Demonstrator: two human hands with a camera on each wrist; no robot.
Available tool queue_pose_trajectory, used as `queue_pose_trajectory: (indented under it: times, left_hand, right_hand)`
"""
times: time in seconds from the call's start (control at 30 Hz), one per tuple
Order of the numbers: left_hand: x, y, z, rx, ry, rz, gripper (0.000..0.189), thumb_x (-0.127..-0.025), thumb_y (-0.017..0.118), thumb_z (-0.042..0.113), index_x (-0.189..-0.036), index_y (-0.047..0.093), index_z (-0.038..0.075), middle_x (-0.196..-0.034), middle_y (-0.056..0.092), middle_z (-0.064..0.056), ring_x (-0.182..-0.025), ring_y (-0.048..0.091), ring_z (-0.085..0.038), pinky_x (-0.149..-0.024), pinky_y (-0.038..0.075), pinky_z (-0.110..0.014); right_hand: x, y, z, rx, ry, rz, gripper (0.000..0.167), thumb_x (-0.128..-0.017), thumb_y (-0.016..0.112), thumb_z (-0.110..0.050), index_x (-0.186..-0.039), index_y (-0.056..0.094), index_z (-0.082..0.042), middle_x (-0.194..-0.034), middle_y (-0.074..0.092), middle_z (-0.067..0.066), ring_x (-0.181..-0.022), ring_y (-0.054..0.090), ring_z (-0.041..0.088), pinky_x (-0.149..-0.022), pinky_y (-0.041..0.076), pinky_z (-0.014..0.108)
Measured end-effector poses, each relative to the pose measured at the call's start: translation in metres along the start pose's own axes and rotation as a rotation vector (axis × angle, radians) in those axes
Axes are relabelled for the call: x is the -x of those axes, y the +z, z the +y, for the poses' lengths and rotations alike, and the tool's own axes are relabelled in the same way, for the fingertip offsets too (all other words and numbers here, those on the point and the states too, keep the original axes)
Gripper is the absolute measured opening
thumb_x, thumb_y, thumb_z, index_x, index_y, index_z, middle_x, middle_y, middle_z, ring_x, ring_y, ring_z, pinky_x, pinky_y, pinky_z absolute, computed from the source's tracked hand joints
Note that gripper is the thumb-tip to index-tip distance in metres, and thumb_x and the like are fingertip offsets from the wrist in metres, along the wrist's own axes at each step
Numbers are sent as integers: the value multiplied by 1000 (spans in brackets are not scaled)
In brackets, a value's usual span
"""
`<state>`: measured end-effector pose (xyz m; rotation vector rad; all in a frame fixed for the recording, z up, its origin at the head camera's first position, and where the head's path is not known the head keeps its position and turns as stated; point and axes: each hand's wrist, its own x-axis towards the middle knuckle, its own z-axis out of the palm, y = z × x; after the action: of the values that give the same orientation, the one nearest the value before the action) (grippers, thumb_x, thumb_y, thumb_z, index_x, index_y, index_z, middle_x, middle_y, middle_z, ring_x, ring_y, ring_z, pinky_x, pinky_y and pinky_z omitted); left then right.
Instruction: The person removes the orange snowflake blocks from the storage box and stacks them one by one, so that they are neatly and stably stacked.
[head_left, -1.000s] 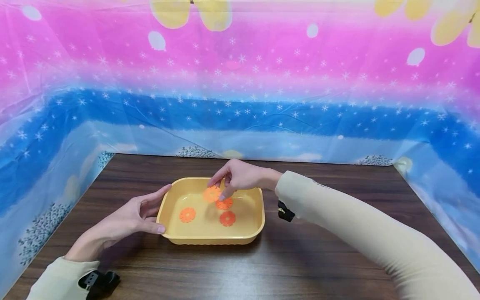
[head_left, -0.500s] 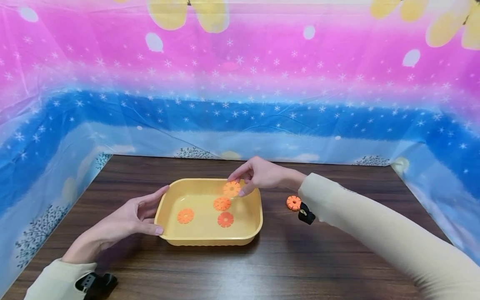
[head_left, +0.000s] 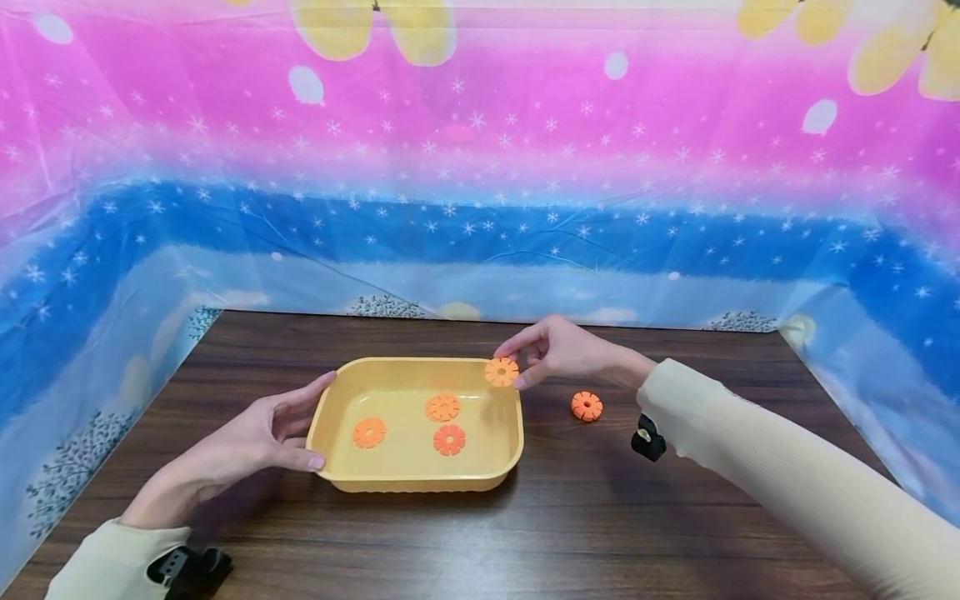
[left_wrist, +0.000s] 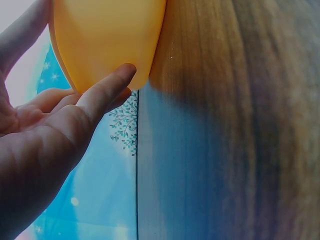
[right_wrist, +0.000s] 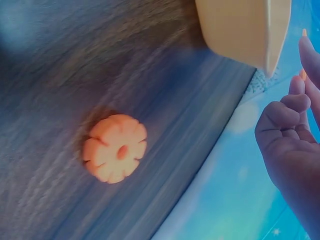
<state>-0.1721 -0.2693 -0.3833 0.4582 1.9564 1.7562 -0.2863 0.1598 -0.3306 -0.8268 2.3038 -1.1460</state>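
Observation:
A yellow plastic basin (head_left: 397,483) stands on the table. My left hand (head_left: 247,437) grips its left end, thumb at the near corner and fingers at the far one; the left wrist view shows fingers (left_wrist: 112,85) against its outer wall. Between thumb and fingertips my right hand (head_left: 570,350) pinches an orange flower-shaped interlocking disc (head_left: 502,372) over the basin's far right corner. Inside the basin lie an orange disc (head_left: 369,433) at left, another orange disc (head_left: 442,407) right of the middle, and a redder disc (head_left: 449,440) nearer me.
Right of the basin, a small stack of orange interlocking discs (head_left: 587,407) lies on the dark wood table (head_left: 600,525), also close below the right wrist camera. A patterned pink and blue cloth (head_left: 480,225) hangs behind the table and along both sides.
My right hand has carried the pinched disc rightward from over the basin's middle to its right rim. The stack on the table has come out from behind the sleeve. My left hand holds still.

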Motion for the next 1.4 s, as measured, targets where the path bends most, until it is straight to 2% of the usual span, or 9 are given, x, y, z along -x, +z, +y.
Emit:
queue_pose_trajectory:
  times: [0.23,0.37,0.5,0.7,0.87,1.1,1.3,1.4]
  left_hand:
    - [0,1,1,-25,-9,13,110,-89,80,-4,-170,6,8,-173,10,-23,-150,28,-48,-103,53,-37]
    - [0,1,1,-29,-10,17,110,-89,80,-4,-170,7,8,-174,10,-22,-151,25,-48,-103,53,-36]
    - [1,0,0,-25,-5,14,110,-90,80,-4,-170,6,7,-173,9,-23,-150,26,-48,-103,53,-36]
    - [2,0,0,-30,6,14,109,-90,80,-3,-170,7,7,-173,10,-23,-150,26,-47,-104,52,-34]
    - [2,1,1,-28,3,21,110,-89,80,-3,-170,7,8,-173,12,-22,-151,26,-46,-104,52,-33]
    - [2,1,0,-26,10,14,110,-89,80,-3,-170,6,7,-172,11,-24,-150,27,-48,-104,52,-33]
    - [2,1,0,-25,15,13,109,-89,80,-3,-170,7,7,-173,12,-24,-150,28,-47,-104,52,-33]
    - [1,1,0,-33,3,21,110,-89,80,-3,-170,7,8,-173,13,-23,-151,27,-46,-104,51,-32]
  right_hand:
    - [16,-7,13,-25,9,47,49,-85,87,-4,-132,73,-2,-64,40,1,-62,37,18,-59,35,26]
    - [24,-12,22,-23,34,76,48,-86,87,-5,-132,73,-3,-64,39,1,-61,36,18,-58,35,27]
    - [34,-16,33,-18,68,102,46,-87,86,-7,-131,74,-5,-64,43,1,-61,39,18,-56,36,26]
    - [48,-19,51,-8,58,137,47,-86,87,-8,-130,73,0,-63,43,1,-60,38,14,-56,35,25]
    - [59,-21,64,-4,88,165,48,-86,87,-9,-131,72,0,-64,45,2,-60,40,15,-56,35,26]
    - [72,-26,90,22,129,219,46,-87,87,-11,-130,74,-3,-68,50,3,-61,42,16,-58,35,27]
    - [81,-24,103,-11,139,225,47,-86,88,-8,-129,73,1,-77,55,6,-61,41,14,-58,36,25]
    - [84,-22,105,-7,129,227,47,-85,88,-7,-128,73,2,-91,63,11,-61,39,13,-58,35,25]
